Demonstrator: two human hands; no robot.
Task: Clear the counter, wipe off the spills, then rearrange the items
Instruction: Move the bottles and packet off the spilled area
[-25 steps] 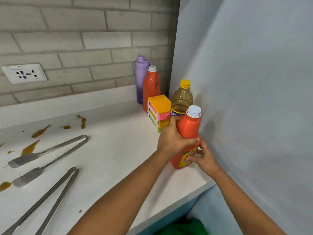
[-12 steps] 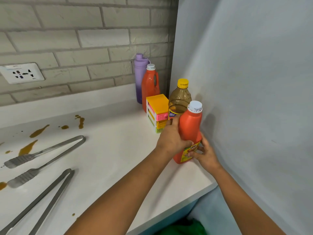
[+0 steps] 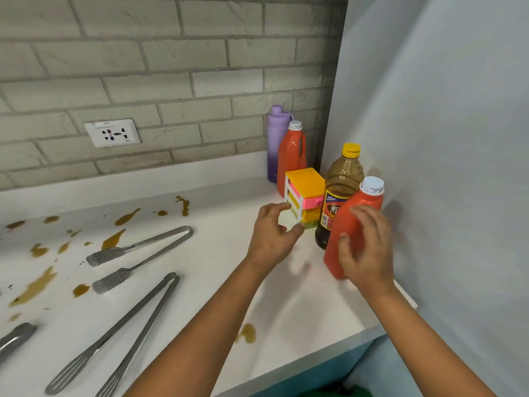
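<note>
We see the white counter (image 3: 200, 262) with brown spills (image 3: 113, 239) at 9 o'clock beside steel tongs (image 3: 137, 253). At 2 o'clock, against the wall: purple bottle (image 3: 275, 144), orange jug (image 3: 292, 156), brown bottle (image 3: 342, 184) (label text unreadable), colored box stack (image 3: 306, 196). Near orange bottle (image 3: 347, 224) stands at 3 o'clock; our right hand (image 3: 367, 247) is loose-fingered in front of it, contact unclear. Left hand (image 3: 274, 233) is loosely curled, holding nothing.

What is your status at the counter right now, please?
Left hand open, holding nothing. Right hand open, off the near orange bottle. Bottle upright by the wall. Spills unwiped; tongs in the way.
</note>
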